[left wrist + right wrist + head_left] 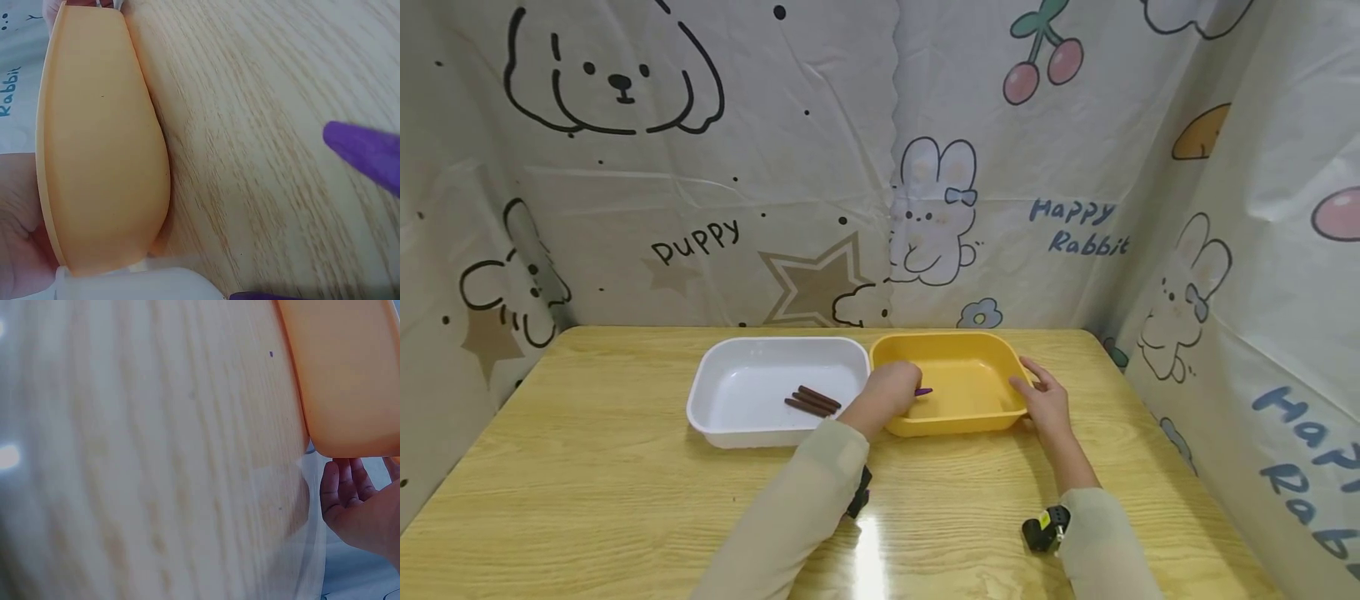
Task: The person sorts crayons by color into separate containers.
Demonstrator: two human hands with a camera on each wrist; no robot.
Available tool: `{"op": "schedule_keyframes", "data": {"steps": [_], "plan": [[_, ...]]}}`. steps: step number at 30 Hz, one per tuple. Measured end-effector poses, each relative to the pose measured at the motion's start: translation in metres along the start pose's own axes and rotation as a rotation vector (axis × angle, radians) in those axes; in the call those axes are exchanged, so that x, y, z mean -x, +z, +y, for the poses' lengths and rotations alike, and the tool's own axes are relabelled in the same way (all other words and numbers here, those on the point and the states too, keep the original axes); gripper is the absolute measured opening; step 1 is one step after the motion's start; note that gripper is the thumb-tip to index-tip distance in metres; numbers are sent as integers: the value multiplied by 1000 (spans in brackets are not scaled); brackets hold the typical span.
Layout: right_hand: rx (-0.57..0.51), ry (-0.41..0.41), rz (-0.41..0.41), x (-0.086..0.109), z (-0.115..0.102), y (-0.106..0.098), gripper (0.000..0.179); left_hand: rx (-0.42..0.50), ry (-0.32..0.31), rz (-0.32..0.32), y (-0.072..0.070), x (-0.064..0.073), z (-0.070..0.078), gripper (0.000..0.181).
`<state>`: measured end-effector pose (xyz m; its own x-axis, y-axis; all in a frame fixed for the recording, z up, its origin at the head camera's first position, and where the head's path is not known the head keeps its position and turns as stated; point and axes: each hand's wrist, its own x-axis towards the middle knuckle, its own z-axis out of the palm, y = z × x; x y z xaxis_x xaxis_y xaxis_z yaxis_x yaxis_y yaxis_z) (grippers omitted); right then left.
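Note:
My left hand (891, 392) is over the left end of a yellow plastic tray (951, 425). It holds a thin purple stick (923, 392), of which only a short tip shows; the fingers hide the remainder. At the tray's right end my right hand (1048, 404) grips the rim, thumb on the inner side and fingers outside. In the right wrist view the fingers of the right hand (365, 500) touch the end wall of the yellow tray (350, 381). Several brown sticks (812, 401) lie in the white tray (730, 437), beside the left forearm.
Both trays stand side by side, close together, toward the back of a wood-grain table (587, 483). A printed cloth (820, 167) hangs behind and along the sides. Blurred purple shapes (369, 153) are near the left wrist camera; I cannot tell what they are.

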<state>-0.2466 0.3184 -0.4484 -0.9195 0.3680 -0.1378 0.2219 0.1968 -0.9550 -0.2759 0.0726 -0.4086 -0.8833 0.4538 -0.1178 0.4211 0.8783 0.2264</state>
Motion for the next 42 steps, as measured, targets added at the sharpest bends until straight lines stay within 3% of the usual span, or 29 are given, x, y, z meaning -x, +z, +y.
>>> {"op": "schedule_keyframes", "data": {"steps": [10, 18, 27, 42], "plan": [[-4, -13, -3, 1, -1, 0, 55, -1, -13, -22, 1, -2, 0, 8], [1, 3, 7, 2, -1, 1, 54, 43, 20, -15, -3, -1, -2, 17], [11, 4, -2, 3, -2, 0, 55, 35, 105, -27, -22, 13, -2, 25], [12, 10, -5, 5, -3, 1, 55, 178, 166, 26, -35, 39, -21, 26]]}}
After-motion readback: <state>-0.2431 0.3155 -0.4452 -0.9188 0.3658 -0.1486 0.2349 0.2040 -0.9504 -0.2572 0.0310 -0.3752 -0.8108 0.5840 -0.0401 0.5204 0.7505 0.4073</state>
